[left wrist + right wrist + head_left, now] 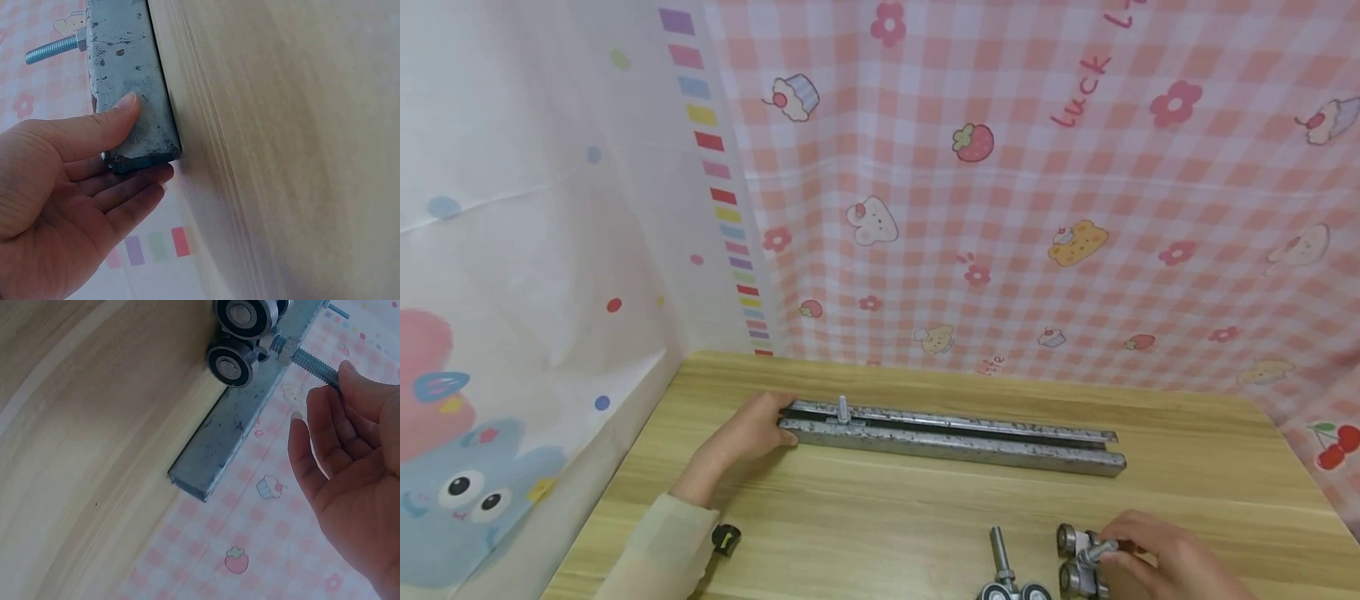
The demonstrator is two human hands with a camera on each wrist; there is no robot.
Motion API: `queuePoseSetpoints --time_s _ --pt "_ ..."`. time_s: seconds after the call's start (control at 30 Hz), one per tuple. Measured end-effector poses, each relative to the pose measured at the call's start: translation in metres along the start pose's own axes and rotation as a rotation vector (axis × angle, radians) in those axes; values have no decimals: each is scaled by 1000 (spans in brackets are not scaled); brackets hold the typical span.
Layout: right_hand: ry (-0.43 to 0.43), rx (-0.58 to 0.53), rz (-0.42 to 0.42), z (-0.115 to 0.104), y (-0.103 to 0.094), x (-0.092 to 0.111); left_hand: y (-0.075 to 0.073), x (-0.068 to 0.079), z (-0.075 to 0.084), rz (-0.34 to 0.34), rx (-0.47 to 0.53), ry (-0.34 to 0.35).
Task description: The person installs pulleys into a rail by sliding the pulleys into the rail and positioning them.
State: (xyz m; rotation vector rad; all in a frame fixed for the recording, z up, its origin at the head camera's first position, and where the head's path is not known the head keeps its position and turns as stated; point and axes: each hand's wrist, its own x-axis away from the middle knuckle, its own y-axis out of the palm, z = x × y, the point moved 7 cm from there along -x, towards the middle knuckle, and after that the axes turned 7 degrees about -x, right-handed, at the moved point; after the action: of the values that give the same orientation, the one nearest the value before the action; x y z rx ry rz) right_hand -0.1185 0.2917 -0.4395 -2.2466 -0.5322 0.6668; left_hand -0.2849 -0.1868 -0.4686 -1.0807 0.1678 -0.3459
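Note:
My left hand [752, 429] holds the left end of a worn steel channel rail [955, 446] lying on the table, its slot facing up. In the left wrist view the thumb rests on the rail's side, and the other fingers are at its end. A threaded bolt [843, 409] stands up out of the slot near that end; what it belongs to is mostly hidden inside. With thumb and fingertips my right hand [1172, 554] pinches the bolt [315, 367] of a roller trolley [240, 337] with black-sealed bearing wheels, in front of the rail's right end.
A second roller trolley [1006, 579], bolt up, is at the table's front, left of the held one. A small black object [726, 539] lies beside the left sleeve. Behind the wooden table [865, 517] hangs a pink checked cloth [1000, 208], with a white cloth at left.

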Motion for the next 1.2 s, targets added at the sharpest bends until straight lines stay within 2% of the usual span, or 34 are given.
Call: queuePoseSetpoints --time_s 0.2,0.37,0.43,0.7,0.93,1.13,1.2 --pt "135 65 -6 10 -10 6 1 -1 0 -2 3 0" --pt "231 98 36 18 -18 11 0 0 1 -2 5 1" --pt "245 109 59 20 -21 12 0 0 1 -4 4 0" --pt "153 163 195 22 -28 13 1 1 1 -7 20 -17" --pt "191 176 218 30 -34 15 1 0 2 -5 28 -19" --pt "128 175 256 32 -40 13 1 0 2 -8 21 -14" --pt "143 168 260 34 -42 13 1 1 1 -8 20 -11"
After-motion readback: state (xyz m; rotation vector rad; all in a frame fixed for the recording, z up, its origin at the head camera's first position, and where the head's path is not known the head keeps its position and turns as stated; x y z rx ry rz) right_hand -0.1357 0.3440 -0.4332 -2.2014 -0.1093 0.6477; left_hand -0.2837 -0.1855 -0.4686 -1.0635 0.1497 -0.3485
